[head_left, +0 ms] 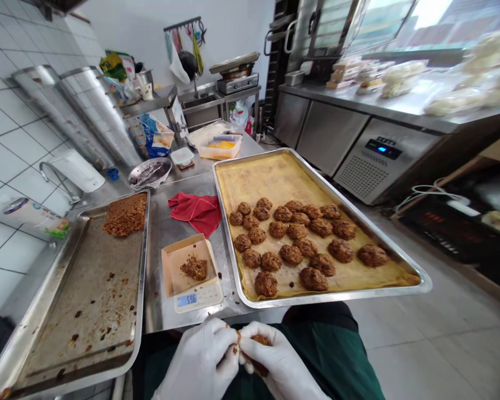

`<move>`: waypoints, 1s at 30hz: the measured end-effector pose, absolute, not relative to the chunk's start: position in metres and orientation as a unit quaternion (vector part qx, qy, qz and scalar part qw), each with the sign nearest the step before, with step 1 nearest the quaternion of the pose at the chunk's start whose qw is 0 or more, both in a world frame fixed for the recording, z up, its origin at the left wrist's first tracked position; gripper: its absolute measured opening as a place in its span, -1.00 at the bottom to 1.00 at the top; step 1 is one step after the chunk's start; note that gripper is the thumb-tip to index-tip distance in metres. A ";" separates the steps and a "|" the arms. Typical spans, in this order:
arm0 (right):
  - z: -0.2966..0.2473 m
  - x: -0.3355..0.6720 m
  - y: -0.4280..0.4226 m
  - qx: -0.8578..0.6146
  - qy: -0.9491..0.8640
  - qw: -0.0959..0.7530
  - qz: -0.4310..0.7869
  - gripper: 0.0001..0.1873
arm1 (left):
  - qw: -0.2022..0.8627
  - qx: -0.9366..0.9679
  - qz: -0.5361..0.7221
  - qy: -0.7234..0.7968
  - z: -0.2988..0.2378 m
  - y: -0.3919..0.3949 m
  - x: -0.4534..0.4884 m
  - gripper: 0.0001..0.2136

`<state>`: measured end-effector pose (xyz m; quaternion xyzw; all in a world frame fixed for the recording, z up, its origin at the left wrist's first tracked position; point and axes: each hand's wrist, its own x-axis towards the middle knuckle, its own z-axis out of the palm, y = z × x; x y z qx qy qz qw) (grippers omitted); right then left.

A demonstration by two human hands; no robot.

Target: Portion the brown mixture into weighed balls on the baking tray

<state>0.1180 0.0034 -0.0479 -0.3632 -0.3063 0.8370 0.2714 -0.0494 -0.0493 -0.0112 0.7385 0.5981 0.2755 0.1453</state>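
Both my hands wear white gloves and meet above my lap, at the table's front edge. My right hand (277,358) is closed around a lump of brown dough (263,364), partly hidden by the fingers. Against it, my left hand (208,355) pinches a small bit of the same dough at its fingertips. Just ahead, a kitchen scale (210,297) reading about 59.6 carries a shallow cardboard tray (170,272) with a crumbly heap of dough (194,268). On the right, many rough dough balls (290,254) sit on a lined baking tray (229,244).
At left, a second metal tray (66,316) holds a slab of brown dough (127,214) and scattered crumbs. A red cloth (198,211) lies between the trays. Behind are a plastic-covered bowl (150,172) and a plastic tub (220,149). A steel counter (325,100) runs along the right.
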 end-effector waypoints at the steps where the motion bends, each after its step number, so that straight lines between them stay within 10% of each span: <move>1: -0.048 0.118 0.004 -0.363 -0.309 0.274 0.835 -0.78 | 0.145 0.736 0.277 0.601 -0.008 -0.047 -0.052 -0.86; 21: -0.026 0.115 0.012 -0.379 -0.180 0.299 0.857 -0.80 | 0.027 0.693 0.162 0.702 -0.008 0.029 -0.123 -0.74; 30: -0.030 0.118 0.009 -0.362 -0.147 0.324 0.861 -0.79 | -0.075 0.619 0.312 0.717 0.027 -0.039 -0.092 -0.86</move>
